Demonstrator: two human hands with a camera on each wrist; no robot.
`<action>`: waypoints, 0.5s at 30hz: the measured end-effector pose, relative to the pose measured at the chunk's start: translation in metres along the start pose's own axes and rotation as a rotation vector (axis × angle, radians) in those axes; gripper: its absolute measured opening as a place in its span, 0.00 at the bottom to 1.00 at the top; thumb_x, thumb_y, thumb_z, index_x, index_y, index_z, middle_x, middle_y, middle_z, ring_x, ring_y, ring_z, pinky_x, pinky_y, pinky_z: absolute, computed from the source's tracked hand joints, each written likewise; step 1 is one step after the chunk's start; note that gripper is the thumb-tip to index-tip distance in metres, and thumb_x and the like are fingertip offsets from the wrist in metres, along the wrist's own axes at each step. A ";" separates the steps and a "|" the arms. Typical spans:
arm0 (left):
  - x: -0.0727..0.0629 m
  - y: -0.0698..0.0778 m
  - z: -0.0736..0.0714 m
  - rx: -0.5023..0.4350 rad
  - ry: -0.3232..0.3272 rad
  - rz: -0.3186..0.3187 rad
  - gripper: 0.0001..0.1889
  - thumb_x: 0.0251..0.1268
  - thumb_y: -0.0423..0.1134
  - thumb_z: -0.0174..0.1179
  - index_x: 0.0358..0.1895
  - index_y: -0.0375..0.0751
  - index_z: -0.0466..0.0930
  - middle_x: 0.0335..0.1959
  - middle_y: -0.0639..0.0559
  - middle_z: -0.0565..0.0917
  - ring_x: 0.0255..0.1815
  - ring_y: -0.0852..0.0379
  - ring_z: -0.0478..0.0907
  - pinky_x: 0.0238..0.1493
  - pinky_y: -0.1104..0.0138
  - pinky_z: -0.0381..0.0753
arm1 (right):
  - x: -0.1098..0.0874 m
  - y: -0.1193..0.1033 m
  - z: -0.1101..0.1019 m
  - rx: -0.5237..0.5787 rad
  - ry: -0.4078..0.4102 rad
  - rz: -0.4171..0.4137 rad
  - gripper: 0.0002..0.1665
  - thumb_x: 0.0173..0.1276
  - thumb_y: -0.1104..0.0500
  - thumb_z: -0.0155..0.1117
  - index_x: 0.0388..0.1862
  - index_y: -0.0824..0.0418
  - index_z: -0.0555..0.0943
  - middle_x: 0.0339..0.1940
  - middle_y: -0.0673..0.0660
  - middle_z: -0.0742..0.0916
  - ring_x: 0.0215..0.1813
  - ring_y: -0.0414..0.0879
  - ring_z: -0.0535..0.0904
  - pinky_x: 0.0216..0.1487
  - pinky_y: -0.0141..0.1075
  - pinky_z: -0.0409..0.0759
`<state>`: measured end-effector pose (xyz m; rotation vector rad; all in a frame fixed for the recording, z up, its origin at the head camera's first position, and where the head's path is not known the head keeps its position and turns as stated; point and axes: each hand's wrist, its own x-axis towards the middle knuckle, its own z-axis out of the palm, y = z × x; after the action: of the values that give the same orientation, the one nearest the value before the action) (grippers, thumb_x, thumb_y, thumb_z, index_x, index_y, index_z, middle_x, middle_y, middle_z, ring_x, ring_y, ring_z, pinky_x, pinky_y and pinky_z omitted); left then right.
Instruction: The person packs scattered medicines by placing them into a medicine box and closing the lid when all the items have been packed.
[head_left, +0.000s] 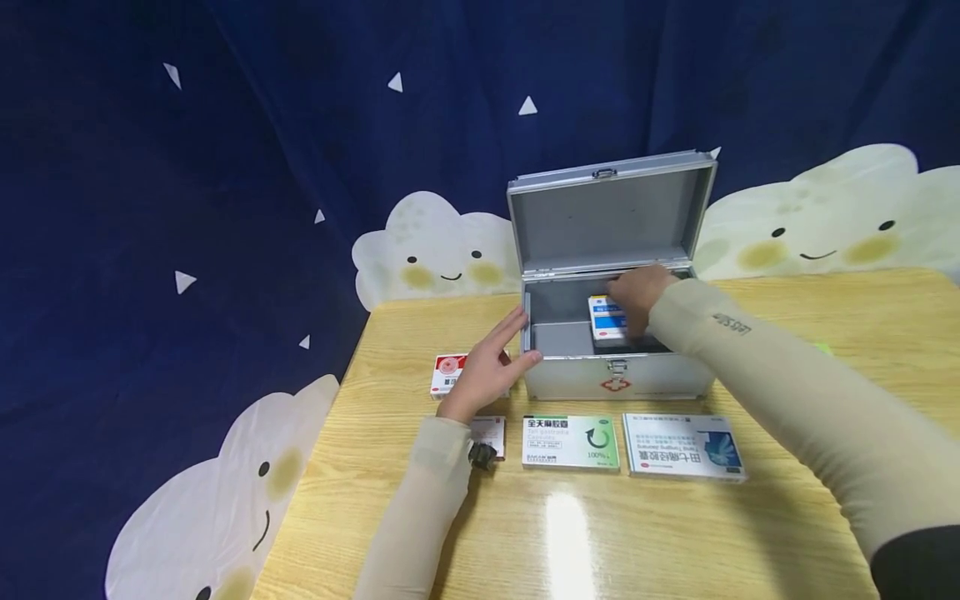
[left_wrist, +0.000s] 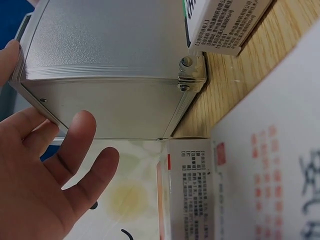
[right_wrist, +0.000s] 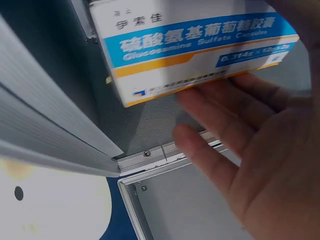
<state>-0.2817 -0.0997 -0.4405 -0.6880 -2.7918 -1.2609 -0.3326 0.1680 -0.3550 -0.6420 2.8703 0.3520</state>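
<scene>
A silver metal case [head_left: 562,379] with a red cross stands with its lid [head_left: 611,225] raised. Inside it, my right hand [head_left: 641,296] grips a white and blue medicine box [head_left: 606,317]. In the right wrist view, that medicine box [right_wrist: 200,55] is tilted, with fingers along its lower edge and the thumb side partly cut off. My left hand [head_left: 491,367] has its fingers spread at the left end of the case. The left wrist view shows that hand [left_wrist: 45,175] beside the case wall [left_wrist: 110,107], fingertips at its rim.
In front of the case lie a green and white medicine box [head_left: 570,442] and a white and blue one [head_left: 682,447]. A red and white box [head_left: 447,372] and another box [head_left: 489,435] are partly behind my left arm. A dark blue curtain [head_left: 450,125] hangs behind the wooden table [head_left: 637,533].
</scene>
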 end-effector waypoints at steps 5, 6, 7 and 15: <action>-0.002 -0.003 0.000 -0.006 0.001 -0.010 0.37 0.68 0.59 0.58 0.77 0.56 0.59 0.81 0.67 0.54 0.35 0.58 0.75 0.43 0.71 0.77 | 0.008 -0.005 0.006 -0.009 0.004 -0.041 0.38 0.41 0.51 0.83 0.51 0.63 0.80 0.38 0.57 0.88 0.39 0.51 0.83 0.46 0.48 0.85; -0.002 -0.003 0.000 -0.009 0.003 -0.009 0.37 0.68 0.58 0.58 0.77 0.56 0.60 0.81 0.67 0.55 0.34 0.59 0.74 0.43 0.71 0.77 | 0.009 -0.005 0.007 -0.011 0.008 -0.047 0.37 0.41 0.51 0.83 0.51 0.63 0.80 0.38 0.57 0.88 0.40 0.51 0.84 0.46 0.47 0.85; -0.002 -0.003 0.000 -0.008 0.006 -0.009 0.36 0.68 0.58 0.58 0.77 0.57 0.60 0.80 0.68 0.55 0.33 0.60 0.73 0.43 0.71 0.77 | 0.010 -0.006 0.007 -0.012 0.013 -0.053 0.37 0.41 0.52 0.83 0.51 0.63 0.80 0.38 0.57 0.88 0.40 0.51 0.84 0.47 0.48 0.85; 0.000 -0.003 -0.001 -0.012 0.007 -0.007 0.36 0.67 0.59 0.59 0.76 0.59 0.61 0.79 0.73 0.55 0.30 0.61 0.71 0.40 0.72 0.76 | 0.006 -0.009 0.007 -0.064 0.103 -0.091 0.32 0.44 0.52 0.82 0.47 0.64 0.81 0.38 0.59 0.87 0.40 0.52 0.84 0.45 0.48 0.86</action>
<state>-0.2834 -0.1023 -0.4422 -0.6741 -2.7852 -1.2800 -0.3334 0.1596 -0.3651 -0.8222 2.9241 0.4102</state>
